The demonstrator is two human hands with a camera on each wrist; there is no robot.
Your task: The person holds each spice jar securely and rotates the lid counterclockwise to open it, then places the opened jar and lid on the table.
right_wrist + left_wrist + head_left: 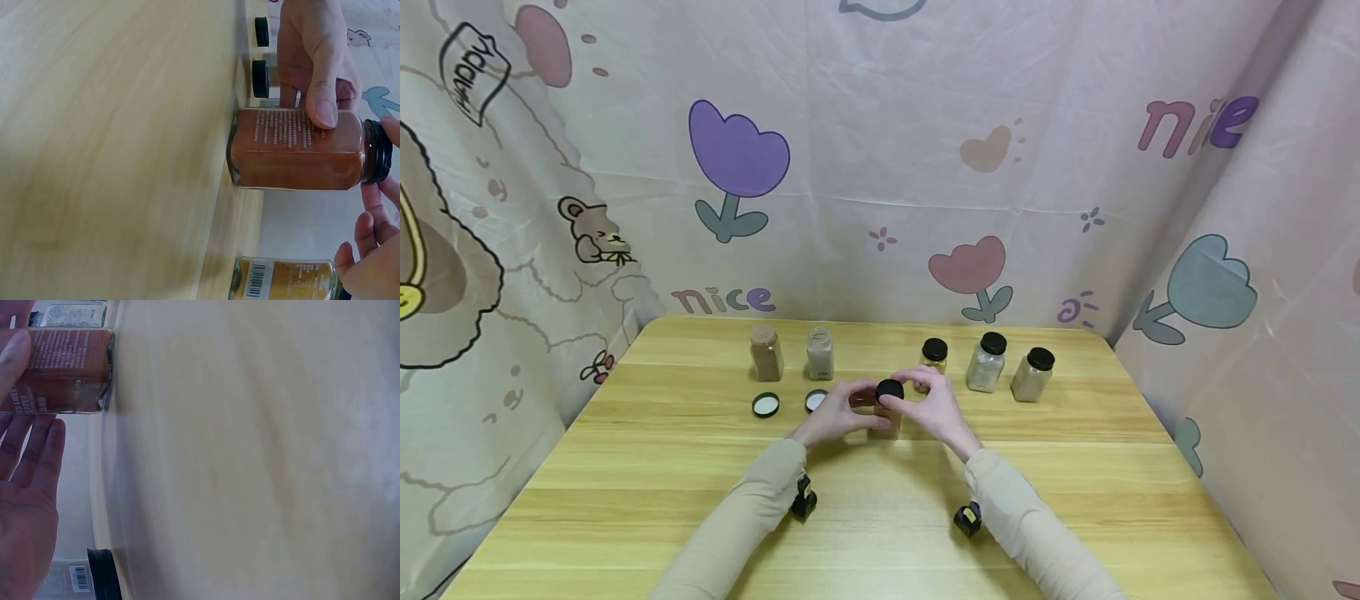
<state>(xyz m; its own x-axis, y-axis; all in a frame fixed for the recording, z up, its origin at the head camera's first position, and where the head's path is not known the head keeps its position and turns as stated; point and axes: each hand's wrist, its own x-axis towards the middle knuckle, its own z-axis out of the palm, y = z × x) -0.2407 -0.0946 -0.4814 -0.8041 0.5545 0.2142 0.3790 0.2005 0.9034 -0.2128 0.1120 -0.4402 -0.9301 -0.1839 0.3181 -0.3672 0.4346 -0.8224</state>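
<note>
Between the two hands a clear glass spice jar (887, 427) of reddish-brown powder stands upright, on the table or just over it; which one I cannot tell. Its black lid (890, 389) is on top. The left hand (838, 414) grips the jar's body, thumb across the printed side in the right wrist view. The right hand (936, 408) pinches the lid between thumb and fingers; its fingers (369, 212) show around the lid's rim. White print covers the jar's face (69, 369) in the left wrist view.
Back left stand two lidless jars, one with brown powder (767, 358), one paler (821, 358). Two black-rimmed lids (765, 405) lie before them, one partly behind the left hand. Three black-capped jars (986, 367) stand right. A printed curtain (850, 267) hangs behind the wooden table (880, 533).
</note>
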